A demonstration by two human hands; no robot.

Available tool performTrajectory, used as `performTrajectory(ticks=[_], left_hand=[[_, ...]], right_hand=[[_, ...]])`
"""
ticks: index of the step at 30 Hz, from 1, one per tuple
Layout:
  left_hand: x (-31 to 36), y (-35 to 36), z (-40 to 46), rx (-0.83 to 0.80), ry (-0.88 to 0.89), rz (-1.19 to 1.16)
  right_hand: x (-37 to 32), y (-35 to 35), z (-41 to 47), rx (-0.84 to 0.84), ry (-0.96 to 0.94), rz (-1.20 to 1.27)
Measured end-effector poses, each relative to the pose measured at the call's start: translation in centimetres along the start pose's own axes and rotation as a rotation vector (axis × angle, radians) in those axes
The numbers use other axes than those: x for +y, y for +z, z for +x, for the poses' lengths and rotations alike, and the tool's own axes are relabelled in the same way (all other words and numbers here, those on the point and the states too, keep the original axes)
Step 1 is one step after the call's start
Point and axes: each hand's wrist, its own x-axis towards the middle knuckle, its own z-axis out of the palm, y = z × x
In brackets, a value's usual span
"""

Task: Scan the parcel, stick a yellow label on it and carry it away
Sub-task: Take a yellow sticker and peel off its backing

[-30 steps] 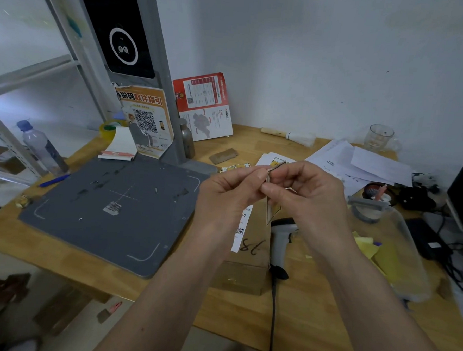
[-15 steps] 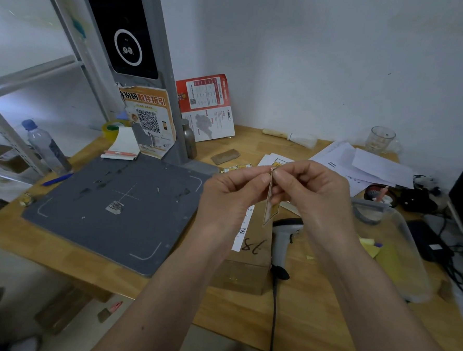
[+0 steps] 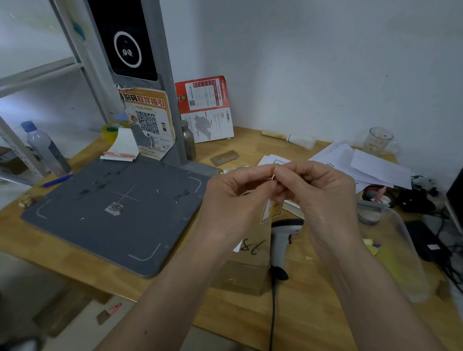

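**Both hands pinch one label above the parcel**

Head view, the only one I have. I count two hands, one label, one parcel, one scanner.

My left hand (image 3: 231, 199) and right hand (image 3: 319, 191) meet above the desk (image 3: 311, 316), fingertips together. Both pinch the top edge of the label (image 3: 271, 209), a thin slip with a yellowish border that hangs down between them, seen nearly edge-on. The grip is narrow, thumb against forefinger on each side.

The parcel (image 3: 247, 260) lies on the desk right under my hands: a flat brown cardboard box, "38" handwritten on its top, with a white strip partly hidden by my left wrist. Just beside it on the right lies the scanner (image 3: 283, 232), a grey handheld with a black cable running off the near edge.

To the left sits one grey square scan pad (image 3: 109, 208), matte, with white corner marks and a dashed cross, and a small scrap stuck near its middle. A post with a black screen (image 3: 125, 33) rises behind it.

Containers: one clear plastic tub (image 3: 407, 256) on the right holds yellow paper; one glass (image 3: 380, 139) stands by the wall, contents unclear; one plastic bottle (image 3: 46, 147) with a blue cap stands at far left.

White papers (image 3: 371, 167) are heaped at the back of the wooden desk.
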Motion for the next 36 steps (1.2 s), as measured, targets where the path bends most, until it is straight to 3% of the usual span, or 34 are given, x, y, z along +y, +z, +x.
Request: performTrajectory(ticks=[36], left_hand=[[-0.38,-0.28,0.32,0.02,-0.077,-0.025]], right_hand=[[0.78,0.03,0.08,-0.02,0.088,0.008]])
